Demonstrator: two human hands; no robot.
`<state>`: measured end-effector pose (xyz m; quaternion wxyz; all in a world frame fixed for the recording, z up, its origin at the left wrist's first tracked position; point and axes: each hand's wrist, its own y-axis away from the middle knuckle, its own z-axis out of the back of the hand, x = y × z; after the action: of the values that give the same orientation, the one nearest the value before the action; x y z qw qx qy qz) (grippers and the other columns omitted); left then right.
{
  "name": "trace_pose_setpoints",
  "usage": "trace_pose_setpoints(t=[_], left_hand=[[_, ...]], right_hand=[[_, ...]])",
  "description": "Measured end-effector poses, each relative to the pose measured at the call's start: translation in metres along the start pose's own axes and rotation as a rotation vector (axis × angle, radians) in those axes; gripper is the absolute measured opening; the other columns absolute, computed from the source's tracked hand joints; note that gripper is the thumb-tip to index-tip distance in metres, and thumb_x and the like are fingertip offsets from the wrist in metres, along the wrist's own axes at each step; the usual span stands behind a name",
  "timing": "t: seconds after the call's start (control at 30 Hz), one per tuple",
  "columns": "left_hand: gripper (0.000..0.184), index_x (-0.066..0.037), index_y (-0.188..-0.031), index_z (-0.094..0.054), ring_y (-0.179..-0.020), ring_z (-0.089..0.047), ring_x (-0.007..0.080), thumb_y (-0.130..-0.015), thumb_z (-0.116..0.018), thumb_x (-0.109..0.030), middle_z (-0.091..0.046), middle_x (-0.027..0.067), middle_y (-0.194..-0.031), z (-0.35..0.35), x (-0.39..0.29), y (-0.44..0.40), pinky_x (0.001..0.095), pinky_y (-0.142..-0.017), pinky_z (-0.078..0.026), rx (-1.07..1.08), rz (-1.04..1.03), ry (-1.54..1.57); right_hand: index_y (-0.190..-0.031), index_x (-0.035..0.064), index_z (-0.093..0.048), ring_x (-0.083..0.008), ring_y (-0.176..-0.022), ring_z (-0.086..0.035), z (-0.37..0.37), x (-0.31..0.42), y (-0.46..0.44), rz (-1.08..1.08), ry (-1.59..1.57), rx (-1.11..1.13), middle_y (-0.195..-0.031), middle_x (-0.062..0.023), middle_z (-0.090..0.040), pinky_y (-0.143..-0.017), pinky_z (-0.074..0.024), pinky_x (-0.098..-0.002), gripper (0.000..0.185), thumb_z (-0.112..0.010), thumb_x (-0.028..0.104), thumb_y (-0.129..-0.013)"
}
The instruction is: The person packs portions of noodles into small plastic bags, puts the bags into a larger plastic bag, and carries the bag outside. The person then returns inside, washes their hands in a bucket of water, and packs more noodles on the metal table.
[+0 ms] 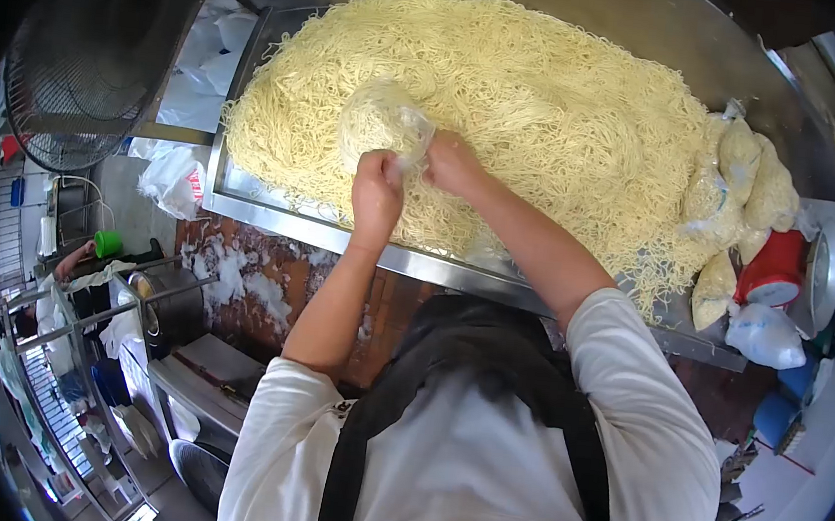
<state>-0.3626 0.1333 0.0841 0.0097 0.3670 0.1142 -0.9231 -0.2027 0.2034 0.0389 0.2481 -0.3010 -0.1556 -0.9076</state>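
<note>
"What colour are the noodles [554,93]?"
"Pale yellow, inside the clear bag [379,121] too."
"And the counter [290,223]?"
"Silver-grey; red container [771,262] right, green container [108,245] left."
"What's worn?"
"Black apron [480,339], white shirt [651,394]."

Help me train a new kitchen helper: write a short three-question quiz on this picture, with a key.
1. Multiple choice: what are the left hand and right hand handling?
A) a metal scoop
B) a clear plastic bag
C) a wooden spoon

2. True or false: the wire-caged fan is on the right side of the picture.

3. Where in the picture do the filled bags lie, relative to the noodle heap?

Key:
1. B; it holds noodles.
2. False; it is on the left side.
3. At the right end of the noodle heap.
</note>
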Motion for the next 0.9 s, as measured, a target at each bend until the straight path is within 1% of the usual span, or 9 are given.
trace_pose_setpoints(t=[0.07,0.2,0.27,0.37,0.47,0.57,0.67,0.77,0.9], left_hand=[[0.010,0.002,-0.091,-0.061,-0.054,-0.058,0.0179,-0.095,-0.058,-0.007,-0.059,0.0098,-0.067,0.009,-0.008,-0.014,0.0304,-0.053,-0.047,0.013,0.131,0.221],[0.014,0.000,-0.093,-0.060,-0.055,-0.055,0.0087,-0.100,-0.052,-0.009,-0.057,0.0042,-0.069,0.042,-0.092,-0.021,0.0244,-0.050,-0.047,0.102,0.050,0.455],[0.014,0.000,-0.095,-0.058,-0.054,-0.054,0.0086,-0.100,-0.051,-0.010,-0.055,0.0029,-0.068,0.045,-0.114,-0.022,0.0244,-0.049,-0.046,0.185,0.120,0.553],[0.014,-0.001,-0.100,-0.054,-0.048,-0.048,0.0108,-0.102,-0.046,-0.012,-0.048,0.0018,-0.062,0.021,-0.070,-0.045,0.0266,-0.045,-0.047,0.111,0.109,0.777],[0.015,-0.001,-0.101,-0.054,-0.046,-0.046,0.0123,-0.102,-0.047,-0.015,-0.046,0.0010,-0.059,0.049,-0.060,-0.072,0.0280,-0.045,-0.048,0.043,0.342,0.926],[0.016,-0.002,-0.101,-0.054,-0.045,-0.046,0.0131,-0.101,-0.048,-0.016,-0.044,0.0014,-0.059,0.059,-0.062,-0.077,0.0298,-0.043,-0.047,0.044,0.398,0.979],[0.018,-0.001,-0.100,-0.051,-0.043,-0.047,0.0132,-0.101,-0.049,-0.019,-0.043,0.0024,-0.059,0.053,-0.073,-0.080,0.0295,-0.042,-0.047,0.064,0.372,0.985],[0.017,-0.001,-0.098,-0.048,-0.044,-0.047,0.0133,-0.102,-0.048,-0.018,-0.045,0.0029,-0.058,0.064,-0.100,-0.073,0.0291,-0.042,-0.046,0.061,0.312,0.890],[0.014,-0.002,-0.096,-0.046,-0.043,-0.047,0.0139,-0.102,-0.047,-0.014,-0.046,0.0035,-0.058,0.067,-0.110,-0.056,0.0295,-0.042,-0.045,0.256,0.260,0.870]], right_hand=[[-0.107,-0.0047,-0.061,-0.0350,-0.087,-0.066,0.012,0.004,-0.008,0.092,-0.136,-0.045,-0.091,-0.0215,-0.066,-0.071,-0.0517,-0.0482,0.035,-0.068,0.010,-0.076],[-0.096,-0.0031,-0.060,-0.0303,-0.061,-0.065,0.071,0.057,-0.013,-0.061,-1.092,0.100,-0.077,-0.0172,-0.065,-0.047,-0.0507,-0.0387,0.015,-0.061,0.007,-0.085],[-0.095,-0.0024,-0.060,-0.0295,-0.052,-0.063,0.030,0.032,-0.031,-0.055,-1.610,0.068,-0.074,-0.0161,-0.065,-0.040,-0.0473,-0.0348,0.012,-0.057,0.008,-0.089],[-0.116,-0.0024,-0.056,-0.0294,-0.081,-0.066,0.042,0.021,-0.016,-0.151,-1.140,0.095,-0.095,-0.0199,-0.064,-0.068,-0.0543,-0.0408,0.033,-0.058,0.019,-0.091],[-0.137,0.0006,-0.047,-0.0319,-0.116,-0.055,0.056,0.028,0.028,0.100,-0.364,-0.067,-0.122,-0.0240,-0.055,-0.105,-0.0399,-0.0448,0.056,-0.064,0.023,-0.089],[-0.137,-0.0001,-0.045,-0.0352,-0.114,-0.055,0.071,0.044,0.082,-0.049,-0.035,-0.278,-0.124,-0.0260,-0.054,-0.103,-0.0399,-0.0445,0.058,-0.065,0.017,-0.086],[-0.135,-0.0001,-0.047,-0.0351,-0.102,-0.060,-0.005,0.016,0.059,-0.132,0.268,-0.420,-0.111,-0.0242,-0.061,-0.092,-0.0469,-0.0431,0.057,-0.067,0.015,-0.084],[-0.129,-0.0010,-0.050,-0.0315,-0.083,-0.065,0.014,0.019,0.027,-0.144,0.031,-0.219,-0.087,-0.0172,-0.065,-0.074,-0.0521,-0.0418,0.049,-0.067,0.015,-0.085],[-0.110,-0.0042,-0.059,-0.0353,-0.071,-0.064,0.083,0.061,0.021,0.215,-0.374,-0.339,-0.078,-0.0193,-0.065,-0.065,-0.0522,-0.0395,0.033,-0.064,0.010,-0.081]])
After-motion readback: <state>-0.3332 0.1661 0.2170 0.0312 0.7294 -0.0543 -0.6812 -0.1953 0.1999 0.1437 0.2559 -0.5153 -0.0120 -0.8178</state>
